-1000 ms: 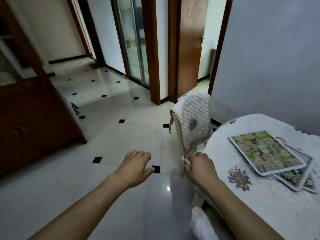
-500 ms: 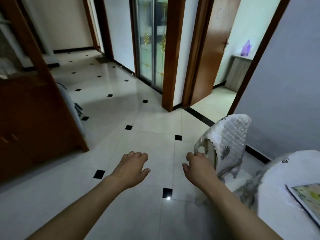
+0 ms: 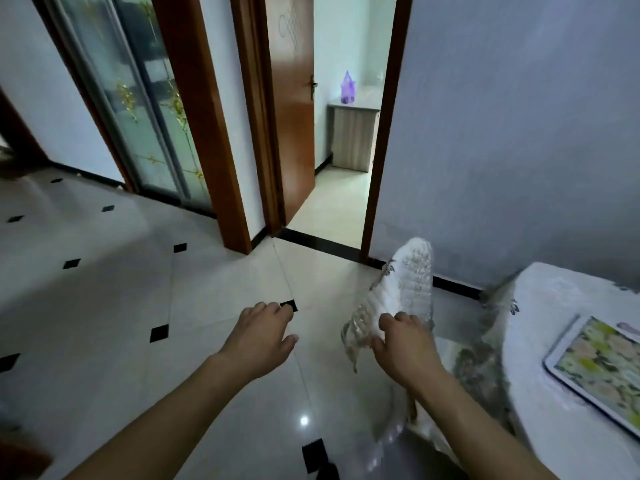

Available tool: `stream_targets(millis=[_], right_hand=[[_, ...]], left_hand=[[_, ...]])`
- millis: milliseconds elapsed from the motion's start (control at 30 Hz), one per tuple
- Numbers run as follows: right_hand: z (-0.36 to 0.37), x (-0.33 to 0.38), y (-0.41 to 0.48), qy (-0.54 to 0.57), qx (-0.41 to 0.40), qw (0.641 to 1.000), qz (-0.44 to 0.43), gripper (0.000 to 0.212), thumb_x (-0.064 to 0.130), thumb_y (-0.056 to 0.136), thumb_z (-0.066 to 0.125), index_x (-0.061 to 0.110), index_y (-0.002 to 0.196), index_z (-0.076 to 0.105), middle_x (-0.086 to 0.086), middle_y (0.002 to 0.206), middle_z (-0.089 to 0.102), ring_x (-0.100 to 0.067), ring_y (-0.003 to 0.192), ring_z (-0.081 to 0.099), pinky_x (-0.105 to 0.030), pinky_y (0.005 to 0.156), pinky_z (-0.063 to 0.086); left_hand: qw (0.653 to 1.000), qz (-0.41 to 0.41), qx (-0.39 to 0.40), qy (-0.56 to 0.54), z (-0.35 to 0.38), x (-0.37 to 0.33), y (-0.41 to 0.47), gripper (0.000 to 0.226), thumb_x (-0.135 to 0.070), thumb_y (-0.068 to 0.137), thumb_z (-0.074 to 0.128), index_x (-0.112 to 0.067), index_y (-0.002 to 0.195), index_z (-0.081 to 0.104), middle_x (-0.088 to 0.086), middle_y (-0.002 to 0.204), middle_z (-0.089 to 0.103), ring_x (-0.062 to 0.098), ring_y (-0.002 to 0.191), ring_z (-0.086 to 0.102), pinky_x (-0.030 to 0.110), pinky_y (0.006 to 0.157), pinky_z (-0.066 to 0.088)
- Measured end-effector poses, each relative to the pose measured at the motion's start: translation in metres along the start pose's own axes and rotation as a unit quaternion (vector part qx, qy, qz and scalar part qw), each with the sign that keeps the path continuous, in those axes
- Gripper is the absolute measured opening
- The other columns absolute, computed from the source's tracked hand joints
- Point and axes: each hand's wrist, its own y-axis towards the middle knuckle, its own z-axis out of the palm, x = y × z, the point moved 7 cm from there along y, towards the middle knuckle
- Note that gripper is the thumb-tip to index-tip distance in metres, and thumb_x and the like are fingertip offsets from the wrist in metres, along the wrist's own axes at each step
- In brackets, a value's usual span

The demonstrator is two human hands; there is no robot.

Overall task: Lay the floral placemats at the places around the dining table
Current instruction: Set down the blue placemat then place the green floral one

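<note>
A floral placemat (image 3: pixel 599 370) with a white border lies on the dining table (image 3: pixel 554 299) at the right edge of the view, on a white embroidered cloth. My right hand (image 3: pixel 405 344) grips the top of a chair back (image 3: pixel 405 289) covered in white quilted fabric, just left of the table. My left hand (image 3: pixel 263 337) hovers over the tiled floor with its fingers loosely curled and nothing in it. Other placemats are out of view.
Glossy cream floor tiles (image 3: pixel 145 306) with small black diamonds stretch to the left. A wooden door (image 3: pixel 292 109) stands open onto a side room with a small cabinet (image 3: pixel 353 136). Glass sliding doors (image 3: pixel 145 98) are at the back left. A grey wall (image 3: pixel 519 133) runs behind the table.
The view has swung away from the table, so only one placemat's corner remains visible. My right hand stays on the chair back, which has turned and shifted. My left hand stays empty.
</note>
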Motion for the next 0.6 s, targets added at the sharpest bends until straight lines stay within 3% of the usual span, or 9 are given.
stream_targets(millis=[333, 467, 600], right_hand=[[0.013, -0.051, 0.192, 0.023, -0.022, 0.996, 0.083, 0.03, 0.041, 0.089, 0.051, 0.022, 0.109, 0.061, -0.006, 0.101, 0.064, -0.027, 0.096, 0.056, -0.036, 0.079, 0.044], [0.014, -0.072, 0.248, -0.001, -0.026, 0.991, 0.133, 0.026, 0.041, 0.087, 0.05, 0.02, 0.099, 0.061, -0.004, 0.093, 0.063, -0.026, 0.087, 0.057, -0.034, 0.069, 0.042], [0.02, -0.106, 0.287, 0.005, -0.044, 0.974, 0.224, 0.029, 0.044, 0.089, 0.05, 0.02, 0.104, 0.058, -0.006, 0.101, 0.062, -0.026, 0.092, 0.058, -0.036, 0.076, 0.049]], left_hand=[[0.999, 0.005, 0.021, 0.029, 0.006, 0.078, 0.211, 0.03, -0.05, 0.091, 0.05, -0.028, 0.112, 0.05, -0.005, 0.11, 0.06, 0.017, 0.099, 0.053, 0.034, 0.088, 0.041], [0.998, 0.057, 0.027, 0.024, 0.02, 0.089, 0.3, 0.029, -0.051, 0.09, 0.049, -0.029, 0.108, 0.052, -0.006, 0.106, 0.06, 0.017, 0.097, 0.053, 0.033, 0.085, 0.04], [0.99, 0.139, 0.027, 0.025, 0.044, 0.081, 0.403, 0.03, -0.053, 0.089, 0.049, -0.031, 0.109, 0.052, -0.007, 0.106, 0.061, 0.016, 0.097, 0.053, 0.033, 0.085, 0.042]])
